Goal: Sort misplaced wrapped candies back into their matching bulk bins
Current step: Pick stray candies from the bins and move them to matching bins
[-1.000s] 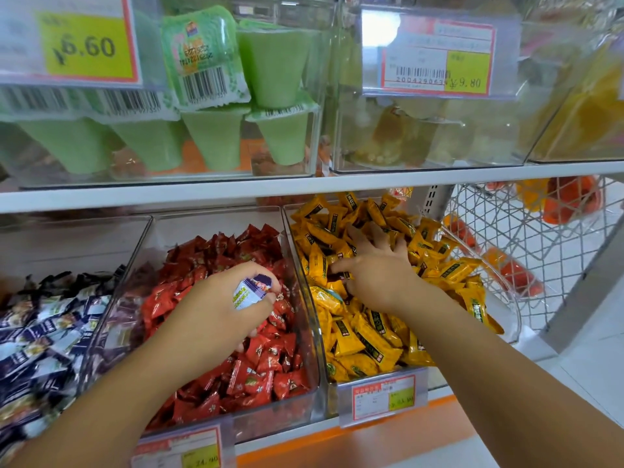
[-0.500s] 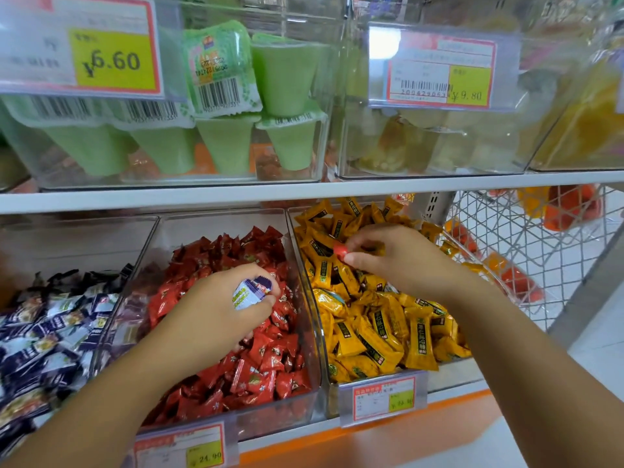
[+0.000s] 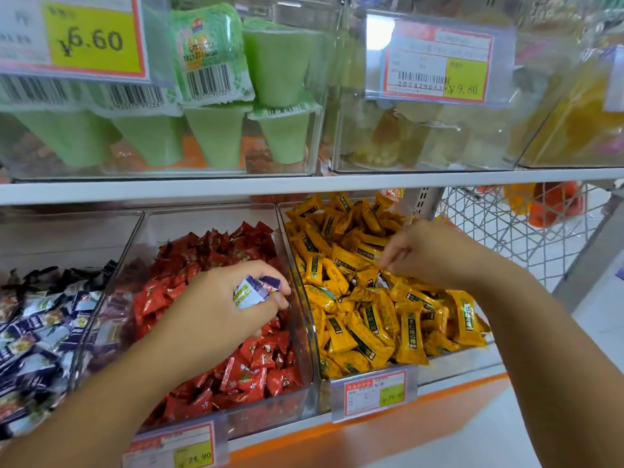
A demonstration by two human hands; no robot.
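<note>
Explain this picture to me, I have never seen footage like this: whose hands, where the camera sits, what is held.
No machine: these are a person's bare hands, filmed by one camera worn on the head, facing a shop shelf. Clear bins hold dark blue candies, red candies and yellow candies. The left hand, above the red ones, grips purple-and-white candies. The right hand hovers over the yellow ones, fingers curled; what it holds, if anything, is hidden.

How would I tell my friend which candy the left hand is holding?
In the bottom row, find the middle bin, full of red candies. The left hand hangs over it, pinching a white-and-purple candy. It's the only pale wrapper above all that red.
</note>
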